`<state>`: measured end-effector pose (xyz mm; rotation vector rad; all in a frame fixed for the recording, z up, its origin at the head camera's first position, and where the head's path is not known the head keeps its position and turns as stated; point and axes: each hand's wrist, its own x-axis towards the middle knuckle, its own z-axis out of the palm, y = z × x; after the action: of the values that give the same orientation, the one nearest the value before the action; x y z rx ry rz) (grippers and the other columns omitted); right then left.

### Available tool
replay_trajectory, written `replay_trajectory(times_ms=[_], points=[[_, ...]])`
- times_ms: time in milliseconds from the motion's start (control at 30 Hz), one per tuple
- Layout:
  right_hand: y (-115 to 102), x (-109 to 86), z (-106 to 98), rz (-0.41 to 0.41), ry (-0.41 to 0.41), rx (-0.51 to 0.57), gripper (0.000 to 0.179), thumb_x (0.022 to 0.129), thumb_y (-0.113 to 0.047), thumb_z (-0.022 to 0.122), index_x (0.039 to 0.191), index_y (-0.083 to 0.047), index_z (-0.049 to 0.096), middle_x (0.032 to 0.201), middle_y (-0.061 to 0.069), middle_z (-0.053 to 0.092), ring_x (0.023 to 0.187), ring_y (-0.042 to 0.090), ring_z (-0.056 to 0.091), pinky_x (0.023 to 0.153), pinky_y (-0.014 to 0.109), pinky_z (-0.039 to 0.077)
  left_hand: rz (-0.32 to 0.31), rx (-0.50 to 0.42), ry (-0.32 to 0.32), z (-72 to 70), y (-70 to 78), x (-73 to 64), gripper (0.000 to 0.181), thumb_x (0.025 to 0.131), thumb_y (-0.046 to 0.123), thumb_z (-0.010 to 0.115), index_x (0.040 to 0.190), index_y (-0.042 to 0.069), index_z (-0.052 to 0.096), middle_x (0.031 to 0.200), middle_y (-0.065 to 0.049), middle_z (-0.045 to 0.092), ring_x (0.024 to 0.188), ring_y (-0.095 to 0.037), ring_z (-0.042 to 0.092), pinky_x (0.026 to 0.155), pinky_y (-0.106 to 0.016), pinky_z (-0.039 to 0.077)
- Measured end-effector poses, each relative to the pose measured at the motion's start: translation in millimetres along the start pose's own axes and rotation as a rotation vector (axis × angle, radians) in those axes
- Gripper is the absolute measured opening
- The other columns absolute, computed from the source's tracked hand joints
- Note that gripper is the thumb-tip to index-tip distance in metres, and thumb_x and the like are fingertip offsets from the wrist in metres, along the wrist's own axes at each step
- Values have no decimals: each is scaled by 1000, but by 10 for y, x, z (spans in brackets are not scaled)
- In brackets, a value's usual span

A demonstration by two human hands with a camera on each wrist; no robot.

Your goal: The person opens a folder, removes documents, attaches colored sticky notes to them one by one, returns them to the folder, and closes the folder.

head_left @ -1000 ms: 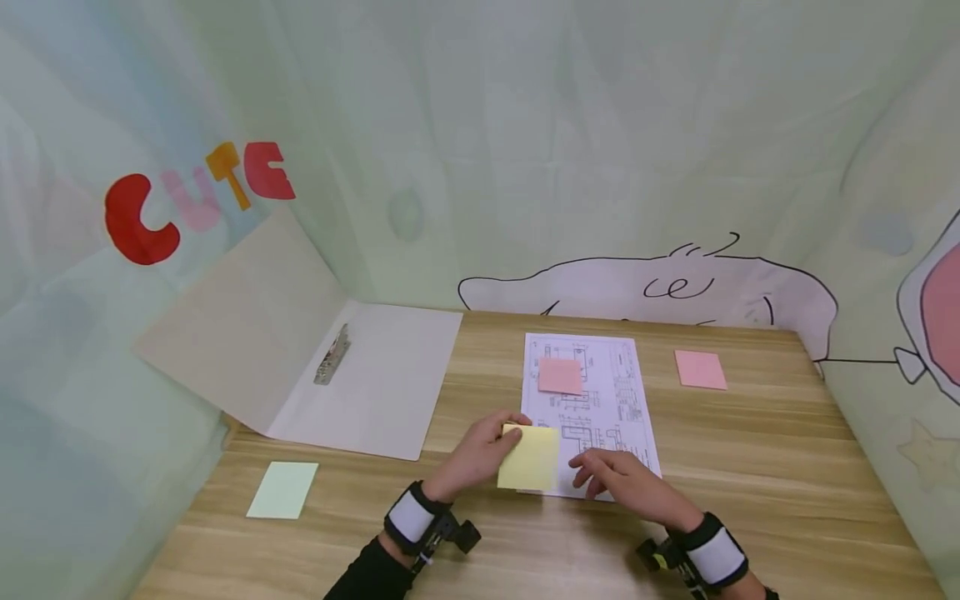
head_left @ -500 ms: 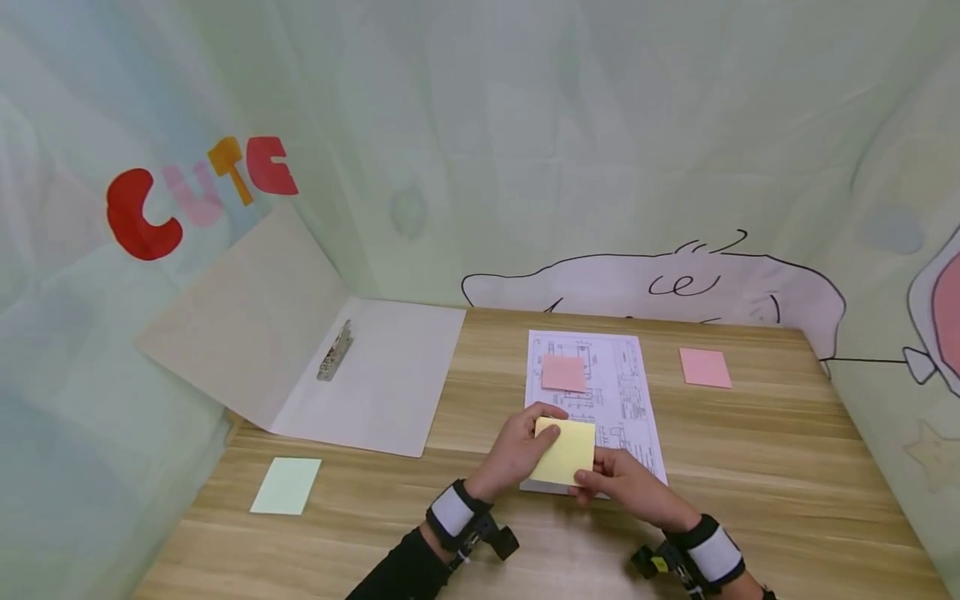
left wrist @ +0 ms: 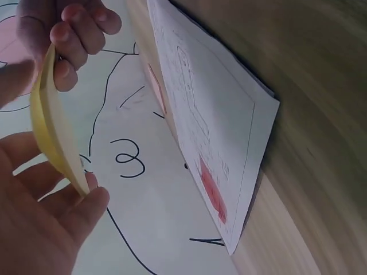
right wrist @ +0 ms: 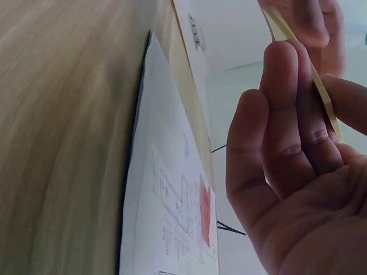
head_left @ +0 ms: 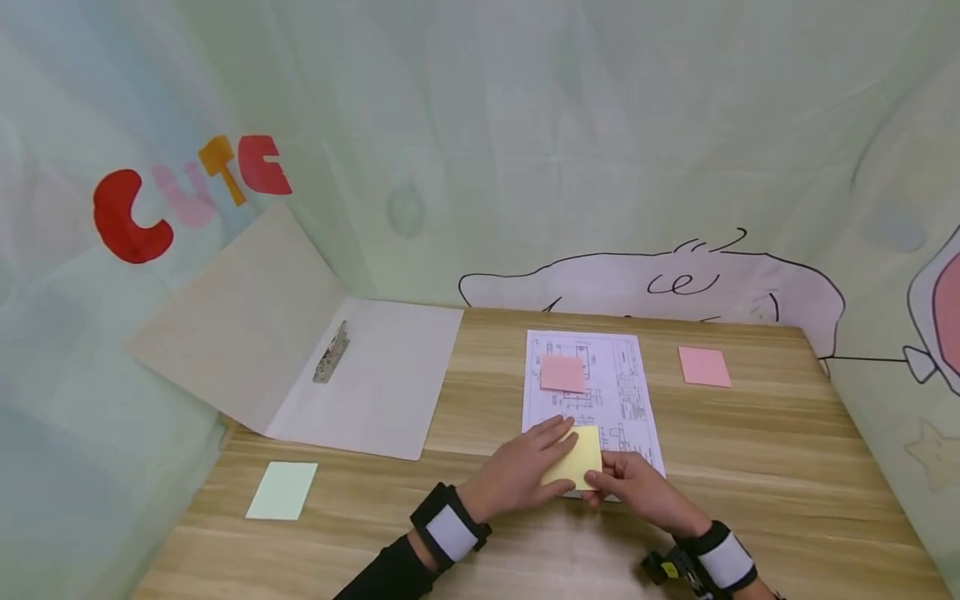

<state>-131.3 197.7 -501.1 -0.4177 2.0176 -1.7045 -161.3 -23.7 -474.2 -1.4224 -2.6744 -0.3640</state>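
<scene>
In the head view, a square yellow sticky note pad is held up over the near part of a printed drawing sheet. My right hand pinches its right edge, thumb on top and fingers underneath. My left hand lies back upward across its left side, fingers spread over the top. In the left wrist view, the left end of the pad, seen edge-on and slightly bowed, sits between the left thumb and fingers. The right wrist view shows the right fingers along the pad's underside.
A pink sticky note lies on the drawing sheet, and another pink note to its right. An open folder with a metal clip stands at the back left. A pale green note lies at the front left.
The right hand came in and took the pad's right edge as the left hand brought the pad rightward. The left hand then turned over, its fingers now on top of the pad.
</scene>
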Motion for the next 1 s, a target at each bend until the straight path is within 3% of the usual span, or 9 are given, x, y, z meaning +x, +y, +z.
replay_trajectory(times_ms=[100,300,467,600,833,1000], points=[[-9,-12,6,-1,4,-11,29,98,-19,51,104,8,60,87,27,65,78,17,65,73,31,52,4,0,-43,24,-1,-11,65,91,46,58,138,3,46,147,-13,36,137,-23,29,108,-28,26],[11,-1,11,14,34,-32,31,98,-24,52,100,5,63,77,17,66,71,12,60,66,26,48,16,-35,-49,53,-12,-5,62,91,42,60,138,4,46,147,-12,37,136,-22,32,106,-29,29],[39,-4,20,14,75,-50,31,97,-25,53,98,4,65,73,13,66,65,12,61,60,24,47,12,-65,-54,36,-12,-1,49,90,18,64,135,7,51,145,-8,40,132,-17,37,100,-27,38],[34,-11,25,12,88,-66,30,96,-24,56,94,4,65,69,11,66,62,12,60,57,22,44,31,-47,-55,26,-1,-4,59,79,1,67,135,8,51,144,-8,41,131,-16,38,97,-25,40],[9,-21,38,0,80,-71,26,92,-20,62,95,5,65,68,13,65,60,11,59,52,17,37,46,-46,-52,25,50,-7,51,85,13,65,134,4,52,142,-8,44,131,-16,40,103,-23,32],[16,-29,40,-31,76,-61,24,91,-17,63,94,7,65,70,19,66,60,12,61,52,19,42,26,-10,28,30,107,34,41,90,18,62,129,8,58,135,-5,53,124,-14,47,100,-24,37]])
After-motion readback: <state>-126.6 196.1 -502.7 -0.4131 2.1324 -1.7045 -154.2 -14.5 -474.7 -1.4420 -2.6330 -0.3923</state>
